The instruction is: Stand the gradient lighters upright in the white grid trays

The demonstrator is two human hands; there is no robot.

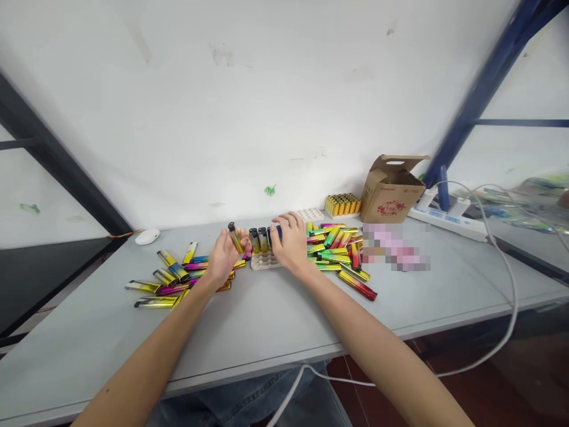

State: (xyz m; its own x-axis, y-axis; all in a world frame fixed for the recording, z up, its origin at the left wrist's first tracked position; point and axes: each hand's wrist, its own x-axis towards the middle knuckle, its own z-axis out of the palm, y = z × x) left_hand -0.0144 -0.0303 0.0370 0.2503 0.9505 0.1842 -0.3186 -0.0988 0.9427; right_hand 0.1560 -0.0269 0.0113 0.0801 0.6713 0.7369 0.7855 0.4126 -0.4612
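My left hand [223, 256] holds a yellow lighter [235, 236] with a black top, tilted, just left of a white honeycomb tray [265, 261]. In the back of that tray several black-topped lighters [258, 239] stand upright. Over the tray's right part, my right hand [291, 240] has its fingers curled round a dark blue lighter [279, 232], mostly hidden by the hand. Loose metallic lighters in yellow, blue and magenta lie in a left pile [173, 276], close to my left wrist. Another loose pile [338, 249], green, red and yellow, lies beyond my right hand.
By the wall stand a second white tray [310, 214] and a tray filled with yellow lighters [343, 205]. An open cardboard box [391, 193] is beside them. At right are a power strip [448, 220] and a white cable [513, 296] hanging over the table edge. A white round device [147, 236] lies back left.
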